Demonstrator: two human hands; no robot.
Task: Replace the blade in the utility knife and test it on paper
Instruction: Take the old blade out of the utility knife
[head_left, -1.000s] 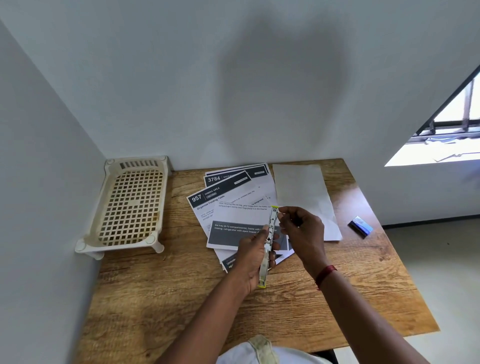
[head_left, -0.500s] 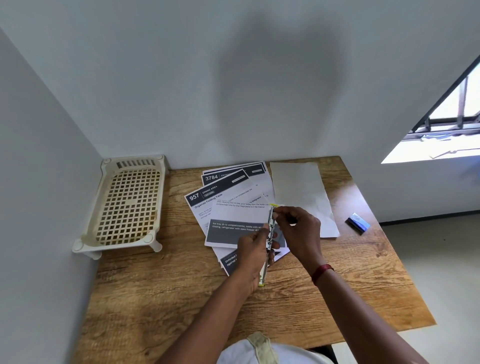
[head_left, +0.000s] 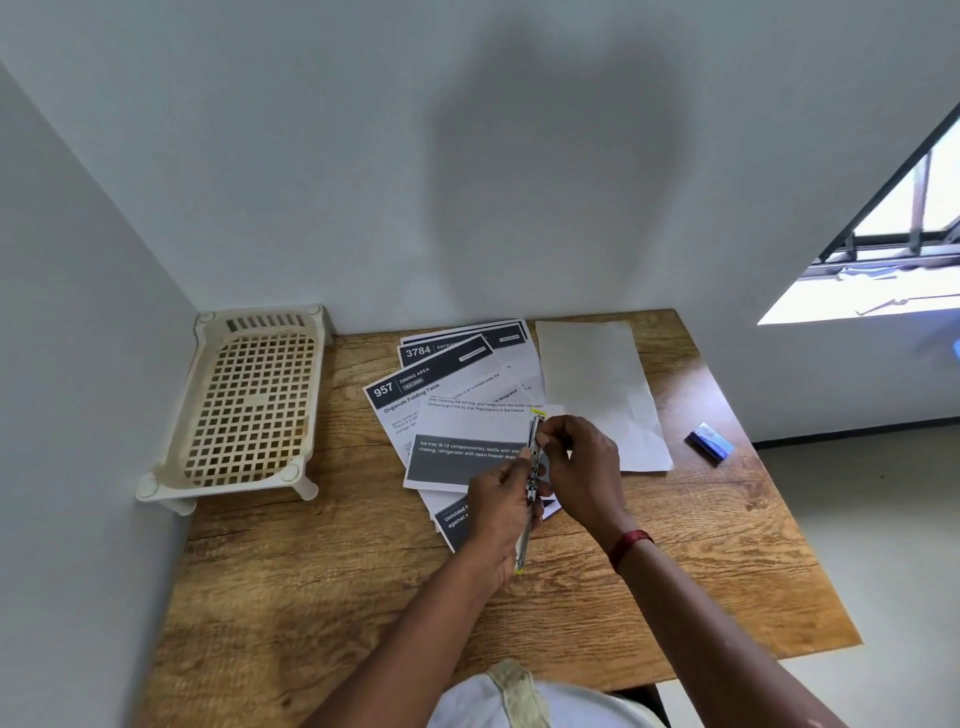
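Over the bench (head_left: 311, 597), I hold the utility knife (head_left: 531, 483) nearly upright, its yellow-tipped end pointing away from me, above a fan of printed sheets (head_left: 457, 415). My left grip (head_left: 501, 506) is curled round the middle of the handle. My right grip (head_left: 584, 467) pinches the knife's upper end just below the yellow tip, fingers bunched tight. Whether those fingers have a blade between them is too small to tell.

By my reading, the job sits in its first half: the blade change is in hand but not finished. I cannot say from here whether the old blade is out or a new one in. A small blue packet (head_left: 710, 440), possibly the spare blades, lies well apart near the bench's right edge.

The test cut is not yet begun. The blank sheet (head_left: 597, 384) lies flat and whole beyond my right grip, beside the printed pages. A cream plastic rack (head_left: 254, 400) stands in the left corner against the wall. Left to do, as I judge it: seat the blade, close the knife, slice the paper.
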